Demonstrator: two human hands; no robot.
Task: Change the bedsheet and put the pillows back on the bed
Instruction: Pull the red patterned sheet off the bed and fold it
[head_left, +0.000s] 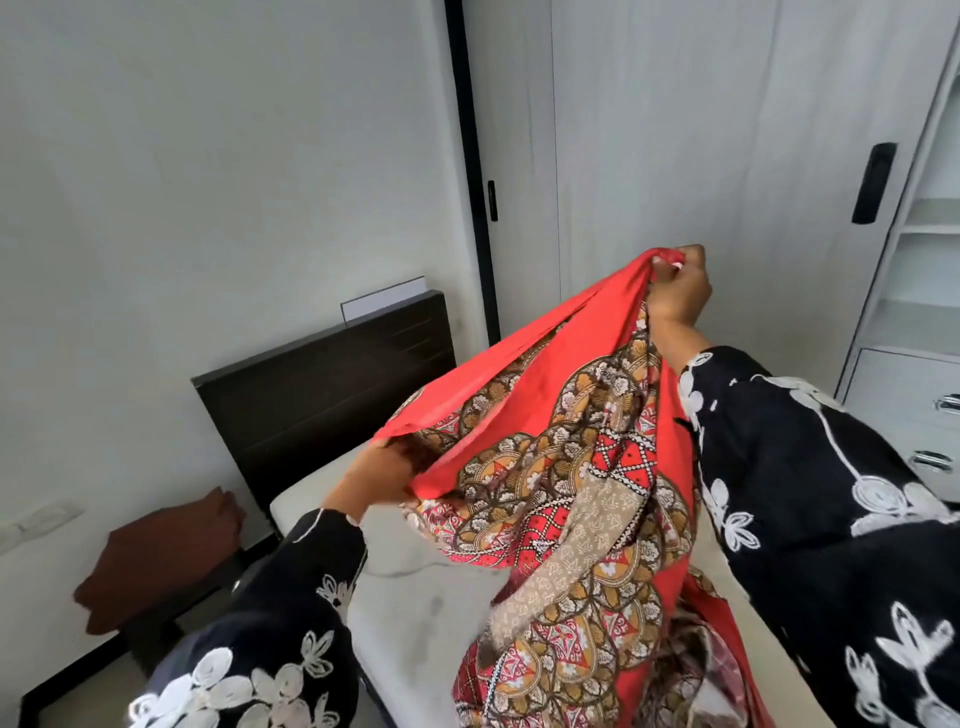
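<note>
A red bedsheet (566, 467) with a brown, orange and white pattern hangs bunched in the air over the bare grey mattress (415, 623). My right hand (678, 291) is raised high and pinches the sheet's red edge at the top. Lower and to the left, my left hand (379, 478) grips another part of the same red edge. The edge stretches taut between the two hands. The rest of the sheet drops in folds onto the mattress. No pillow shows in this view.
A dark wooden headboard (322, 395) stands against the white wall. Left of the bed, a brown folded cloth (161, 561) lies on a low dark stand. A white wardrobe (727, 156) with black handles fills the back right, with open shelves and drawers (914, 395) beside it.
</note>
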